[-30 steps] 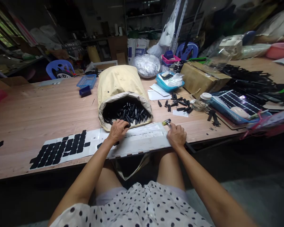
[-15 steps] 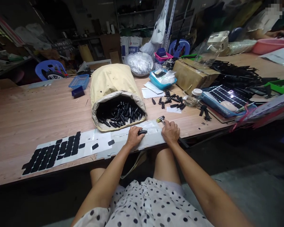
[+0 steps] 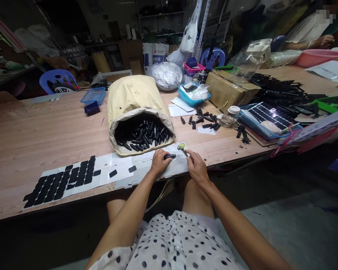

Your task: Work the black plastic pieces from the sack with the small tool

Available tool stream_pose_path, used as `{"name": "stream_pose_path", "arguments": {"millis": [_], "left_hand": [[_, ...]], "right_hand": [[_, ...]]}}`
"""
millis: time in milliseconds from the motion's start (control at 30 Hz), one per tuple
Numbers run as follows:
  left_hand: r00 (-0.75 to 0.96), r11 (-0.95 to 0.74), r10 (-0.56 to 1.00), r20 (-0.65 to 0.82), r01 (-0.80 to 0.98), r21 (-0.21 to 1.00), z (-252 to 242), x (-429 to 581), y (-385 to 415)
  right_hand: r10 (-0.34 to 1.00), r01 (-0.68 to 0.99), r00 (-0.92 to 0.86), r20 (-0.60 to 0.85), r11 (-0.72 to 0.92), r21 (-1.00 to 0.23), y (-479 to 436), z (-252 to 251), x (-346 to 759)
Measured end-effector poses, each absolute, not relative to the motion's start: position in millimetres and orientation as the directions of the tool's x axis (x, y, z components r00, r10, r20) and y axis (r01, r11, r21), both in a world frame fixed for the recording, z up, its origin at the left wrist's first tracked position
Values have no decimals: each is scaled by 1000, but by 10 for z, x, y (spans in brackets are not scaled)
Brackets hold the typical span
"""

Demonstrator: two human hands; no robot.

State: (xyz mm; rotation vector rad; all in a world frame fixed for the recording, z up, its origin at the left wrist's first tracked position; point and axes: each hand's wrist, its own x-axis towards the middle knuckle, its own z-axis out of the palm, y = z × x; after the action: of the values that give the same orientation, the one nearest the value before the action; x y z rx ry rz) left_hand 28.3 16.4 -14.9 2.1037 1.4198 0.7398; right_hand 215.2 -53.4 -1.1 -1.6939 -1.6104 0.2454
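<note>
Black tapered part (image 3: pixel 171 156) is gripped between the thumb and fingers of the left hand (image 3: pixel 159 162), over a pale board (image 3: pixel 176 168) at the near edge of the counter (image 3: pixel 47 131); whether it touches the board is unclear. Just to the right, the right hand (image 3: pixel 197 167) grips a hammer (image 3: pixel 181 146) by its handle, the yellowish head pointing far and slightly left. Beyond the left hand lies a cream sack (image 3: pixel 138 90), its mouth facing near, with many similar black pieces (image 3: pixel 148 135) inside. More loose pieces (image 3: pixel 207 125) lie farther right. At the near left, black patches (image 3: pixel 62 185) cover much of a white sheet (image 3: pixel 103 165).
</note>
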Motion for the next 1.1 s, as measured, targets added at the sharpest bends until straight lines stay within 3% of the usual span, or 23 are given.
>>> {"name": "stream_pose_path", "arguments": {"millis": [633,733,933,1100], "left_hand": [[261,-299,951,163,658,691,-185,387,141],[264,-299,951,161,651,698,-177,394,129],[277,-292,951,138,656,696,-160,398,128],[319,-359,930,185,674,646,-116,390,115]], "right_hand": [[929,784,105,356,143,-605,-597,-88,1936],[911,829,195,364,46,-558,-418,-47,2184],[882,882,403,246,-302,-361,-56,4,2632],[867,912,397,301,-334,-240,-39,-71,2582]]}}
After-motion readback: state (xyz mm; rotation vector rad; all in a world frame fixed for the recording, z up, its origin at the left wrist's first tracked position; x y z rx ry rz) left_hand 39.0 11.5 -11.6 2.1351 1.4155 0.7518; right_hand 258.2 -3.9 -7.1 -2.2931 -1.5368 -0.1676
